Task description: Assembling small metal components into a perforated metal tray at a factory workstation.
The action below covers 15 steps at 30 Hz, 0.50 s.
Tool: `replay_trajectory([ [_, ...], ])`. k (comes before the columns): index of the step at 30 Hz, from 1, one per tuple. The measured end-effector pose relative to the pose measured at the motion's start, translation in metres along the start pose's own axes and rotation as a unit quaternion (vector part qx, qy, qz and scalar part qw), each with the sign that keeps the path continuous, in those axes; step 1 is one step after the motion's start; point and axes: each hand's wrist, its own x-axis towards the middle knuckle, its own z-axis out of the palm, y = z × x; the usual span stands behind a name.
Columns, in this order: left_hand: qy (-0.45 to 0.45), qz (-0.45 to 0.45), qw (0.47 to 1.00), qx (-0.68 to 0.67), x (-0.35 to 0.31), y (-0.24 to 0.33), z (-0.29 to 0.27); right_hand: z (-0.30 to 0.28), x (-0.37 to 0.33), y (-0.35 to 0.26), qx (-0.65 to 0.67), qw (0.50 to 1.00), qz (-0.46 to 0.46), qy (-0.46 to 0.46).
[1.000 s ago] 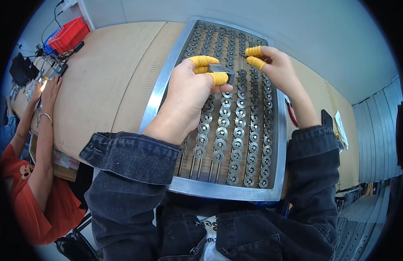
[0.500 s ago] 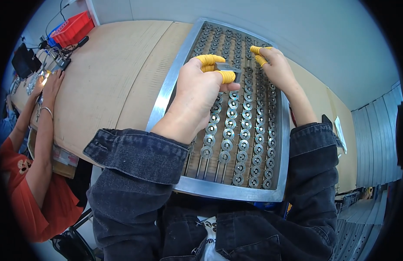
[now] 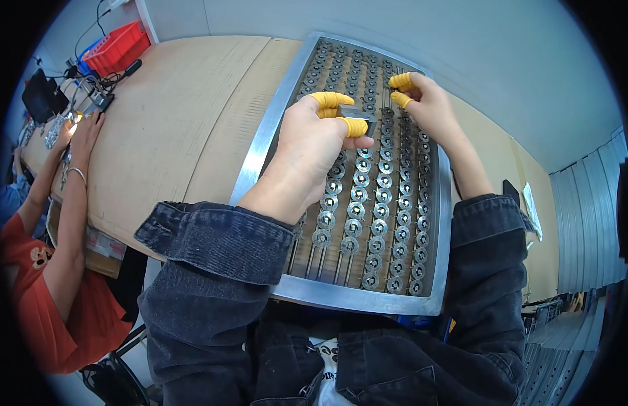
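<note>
A metal-framed rack (image 3: 256, 159) lies before me, with rows of small round metal discs (image 3: 358, 193) on thin rods. Above its middle, my left hand (image 3: 310, 132) is closed on a dark grey metal block (image 3: 355, 116), pinched between thumb and fingers in yellow finger cots. My right hand (image 3: 429, 105) reaches over the far right part of the rack, thumb and forefinger bent toward each other beside a rod. What sits between those fingertips is too small to make out. The left hand hides part of the middle rows.
Tan board (image 3: 212, 95) covers the table under the rack. At the far left stand a red bin (image 3: 117, 47) and tangled cables. A co-worker in an orange top (image 3: 70, 311) works there, hands near a small light. A wall rises behind the rack.
My right hand has shifted slightly left and nearer, its fingertips now lower along the rods. The left hand with the metal block has dropped a little toward me.
</note>
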Motion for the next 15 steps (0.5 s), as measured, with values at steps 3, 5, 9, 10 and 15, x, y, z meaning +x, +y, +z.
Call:
replay_trajectory([
  [3,-0.019,-0.005,0.999,0.03,-0.002,0.001,-0.007,-0.013,-0.022,-0.043,0.195,0.981,-0.003,-0.013],
  [5,-0.032,-0.007,0.999,0.038,-0.002,-0.001,-0.004,-0.022,-0.04,-0.057,0.254,0.967,-0.001,-0.013],
  [9,-0.073,0.022,0.995,0.066,-0.004,-0.003,-0.001,-0.025,-0.065,-0.072,0.279,0.959,-0.04,-0.041],
  [10,-0.074,0.022,0.995,0.067,-0.003,-0.004,0.0,-0.026,-0.066,-0.069,0.28,0.958,-0.04,-0.04],
  [15,-0.093,0.013,0.99,0.106,-0.001,-0.008,0.003,-0.027,-0.072,-0.052,0.236,0.968,-0.052,-0.065],
])
